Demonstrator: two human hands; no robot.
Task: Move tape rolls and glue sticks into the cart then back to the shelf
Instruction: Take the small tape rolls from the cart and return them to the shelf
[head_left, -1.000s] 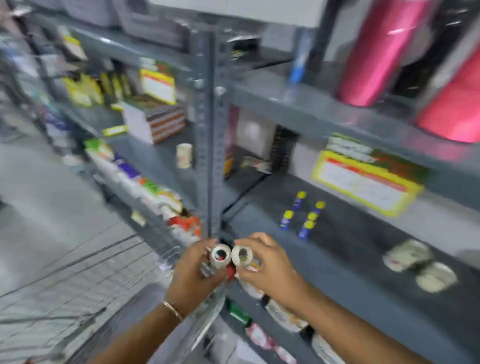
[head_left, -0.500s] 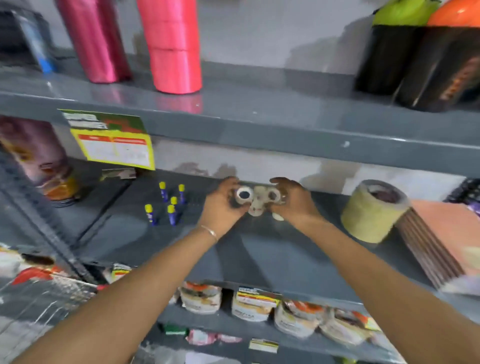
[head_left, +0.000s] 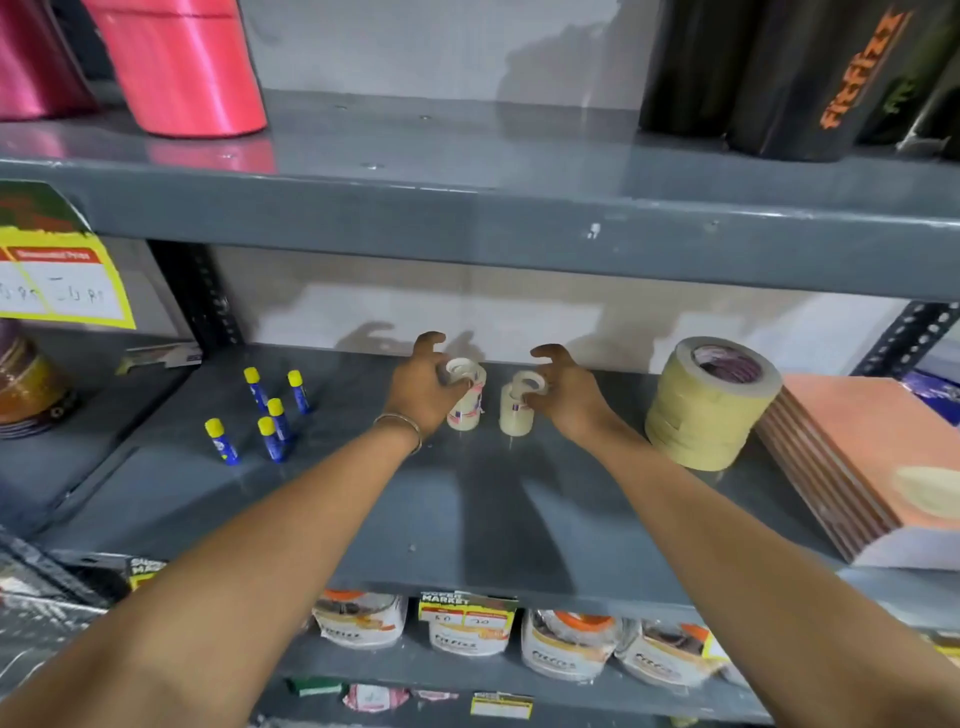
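Note:
Two short stacks of small clear tape rolls stand on the grey middle shelf near its back. My left hand grips the left stack from its left side, thumb and fingers wrapped on it. My right hand holds the right stack from the right, fingers on the top roll. Several blue glue sticks with yellow caps stand upright to the left of my left hand.
A big stack of beige masking tape stands right of my right hand, beside a pile of orange-covered books. Pink rolls and black cylinders sit on the upper shelf. Packaged goods fill the lower shelf.
Both hands carried the small tape rolls from beside the cart to the back of the middle shelf and set them down as two upright stacks. The view swung right onto the shelf.

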